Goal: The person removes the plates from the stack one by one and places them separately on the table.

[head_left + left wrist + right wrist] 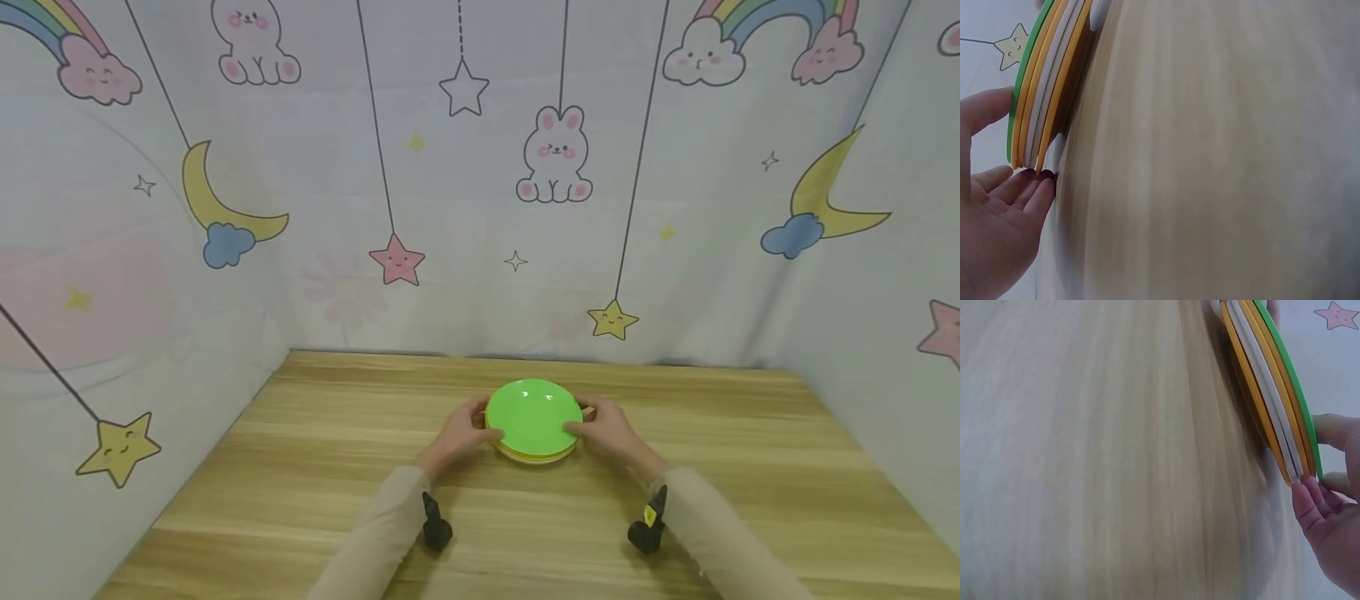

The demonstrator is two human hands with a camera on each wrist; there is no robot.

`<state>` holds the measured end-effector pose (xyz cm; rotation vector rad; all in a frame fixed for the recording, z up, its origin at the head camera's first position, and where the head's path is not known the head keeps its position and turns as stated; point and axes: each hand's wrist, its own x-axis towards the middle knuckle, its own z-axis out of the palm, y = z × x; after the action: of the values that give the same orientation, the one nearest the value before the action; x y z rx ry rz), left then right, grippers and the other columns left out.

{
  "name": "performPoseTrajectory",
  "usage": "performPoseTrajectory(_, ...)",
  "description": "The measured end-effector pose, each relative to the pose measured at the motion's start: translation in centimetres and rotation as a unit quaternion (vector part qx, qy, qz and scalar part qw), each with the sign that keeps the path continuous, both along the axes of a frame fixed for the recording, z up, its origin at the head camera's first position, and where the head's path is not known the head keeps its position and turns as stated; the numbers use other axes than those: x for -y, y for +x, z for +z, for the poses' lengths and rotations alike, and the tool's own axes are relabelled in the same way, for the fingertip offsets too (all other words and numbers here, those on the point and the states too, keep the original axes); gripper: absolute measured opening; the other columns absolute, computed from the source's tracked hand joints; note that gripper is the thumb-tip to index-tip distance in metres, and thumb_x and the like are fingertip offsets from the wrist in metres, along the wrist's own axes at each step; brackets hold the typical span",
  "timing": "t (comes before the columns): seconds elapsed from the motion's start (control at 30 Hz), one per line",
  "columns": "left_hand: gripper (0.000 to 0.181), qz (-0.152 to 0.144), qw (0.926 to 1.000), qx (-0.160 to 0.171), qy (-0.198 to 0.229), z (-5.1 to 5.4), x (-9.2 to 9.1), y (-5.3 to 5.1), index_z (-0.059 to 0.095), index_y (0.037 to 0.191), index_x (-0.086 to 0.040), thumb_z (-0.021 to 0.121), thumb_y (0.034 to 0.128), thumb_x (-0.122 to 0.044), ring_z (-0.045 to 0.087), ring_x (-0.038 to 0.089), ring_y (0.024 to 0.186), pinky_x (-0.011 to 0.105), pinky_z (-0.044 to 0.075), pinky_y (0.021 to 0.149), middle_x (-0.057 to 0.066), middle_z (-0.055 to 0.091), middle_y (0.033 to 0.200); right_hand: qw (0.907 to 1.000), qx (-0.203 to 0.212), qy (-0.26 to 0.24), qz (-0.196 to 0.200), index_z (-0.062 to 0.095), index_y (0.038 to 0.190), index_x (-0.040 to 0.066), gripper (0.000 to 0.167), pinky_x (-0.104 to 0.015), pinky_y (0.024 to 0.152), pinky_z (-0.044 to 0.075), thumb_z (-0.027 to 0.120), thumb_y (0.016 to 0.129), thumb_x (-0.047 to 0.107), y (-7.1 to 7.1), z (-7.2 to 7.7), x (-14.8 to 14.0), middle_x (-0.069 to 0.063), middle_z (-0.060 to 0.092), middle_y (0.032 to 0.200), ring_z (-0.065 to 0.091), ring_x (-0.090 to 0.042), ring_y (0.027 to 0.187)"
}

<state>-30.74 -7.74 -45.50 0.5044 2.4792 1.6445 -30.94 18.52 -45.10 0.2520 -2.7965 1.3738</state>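
A stack of plates stands toward the back of the table, between both hands. On top is a green plate (534, 417); orange and white rims show in layers beneath it in both wrist views. My left hand (457, 435) grips the left side of the stack, thumb on the green rim, with the other fingers at the edge and below (1004, 206). Opposite it, my right hand (609, 429) holds the right side likewise, its thumb on the green plate and its fingertips (1310, 494) against the lower rims. The underside of the stack is mostly hidden.
The wood-grain table (360, 417) reaches forward to a printed cloth backdrop (465, 208). Cloth sides stand at left and right. A black wrist camera (436, 523) sits on the left sleeve, another black camera (648, 525) on the right.
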Motion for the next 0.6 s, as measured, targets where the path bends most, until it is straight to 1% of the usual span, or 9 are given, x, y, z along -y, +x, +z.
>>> performPoseTrajectory(0.07, 0.069, -0.003, 1.0, 0.005, 0.008, 0.02, 0.0, -0.02, 0.028, 0.134, 0.013, 0.067, 0.0803, -0.007, 0.045, 0.04, 0.116, 0.047, 0.038, 0.099, 0.029, 0.041, 0.131, 1.0, 0.003, -0.009, 0.0, 0.048, 0.124, -0.01, 0.058, -0.024, 0.06, 0.05, 0.072, 0.076, 0.014, -0.03, 0.06, 0.13, -0.019, 0.056, 0.112, 0.055, -0.018, 0.08)
performPoseTrajectory(0.1, 0.07, -0.002, 1.0, 0.005, 0.007, -0.44, 0.04, -0.34, 0.028, 0.135, 0.012, 0.067, 0.0804, -0.008, 0.045, 0.039, 0.116, 0.046, 0.038, 0.099, 0.028, 0.041, 0.132, 0.9999, 0.007, -0.013, -0.002, 0.048, 0.124, -0.01, 0.058, -0.024, 0.059, 0.05, 0.072, 0.076, 0.013, -0.04, 0.08, 0.18, -0.019, 0.056, 0.112, 0.055, -0.018, 0.079)
performPoseTrajectory(0.13, 0.07, -0.003, 0.9999, 0.008, 0.01, -0.46, 0.05, -0.34, 0.028, 0.135, 0.013, 0.067, 0.0803, -0.008, 0.045, 0.039, 0.117, 0.047, 0.038, 0.099, 0.028, 0.041, 0.132, 0.9998, 0.009, -0.017, -0.002, 0.047, 0.124, -0.01, 0.058, -0.025, 0.059, 0.05, 0.071, 0.076, 0.013, -0.01, 0.15, 0.23, -0.019, 0.056, 0.112, 0.055, -0.018, 0.079)
performPoseTrajectory(0.23, 0.071, 0.0, 1.0, 0.007, 0.003, -0.54, 0.07, -0.33, 0.029, 0.136, 0.01, 0.067, 0.0809, -0.012, 0.045, 0.037, 0.118, 0.044, 0.038, 0.1, 0.025, 0.042, 0.133, 0.9996, 0.015, -0.022, -0.007, 0.048, 0.124, -0.009, 0.055, -0.024, 0.061, 0.05, 0.07, 0.077, 0.011, 0.01, 0.34, 0.33, -0.019, 0.056, 0.113, 0.056, -0.019, 0.08)
performPoseTrajectory(0.43, 0.071, 0.005, 0.9999, 0.015, -0.002, -0.65, 0.07, -0.32, 0.029, 0.136, 0.009, 0.068, 0.0805, -0.014, 0.046, 0.035, 0.117, 0.043, 0.039, 0.099, 0.024, 0.041, 0.134, 0.9997, 0.019, -0.015, -0.007, 0.049, 0.124, -0.008, 0.052, -0.023, 0.062, 0.05, 0.067, 0.079, 0.01, -0.14, 0.55, 0.15, -0.02, 0.057, 0.112, 0.057, -0.019, 0.081)
performPoseTrajectory(0.6, 0.071, 0.002, 0.9999, 0.012, 0.001, -0.76, -0.06, -0.32, 0.03, 0.136, 0.008, 0.068, 0.0803, -0.013, 0.047, 0.035, 0.116, 0.042, 0.041, 0.098, 0.024, 0.042, 0.133, 0.9999, 0.013, -0.005, 0.005, 0.048, 0.123, -0.011, 0.052, -0.023, 0.06, 0.049, 0.067, 0.079, 0.009, -0.27, 0.83, -0.12, -0.022, 0.058, 0.108, 0.057, -0.019, 0.078)
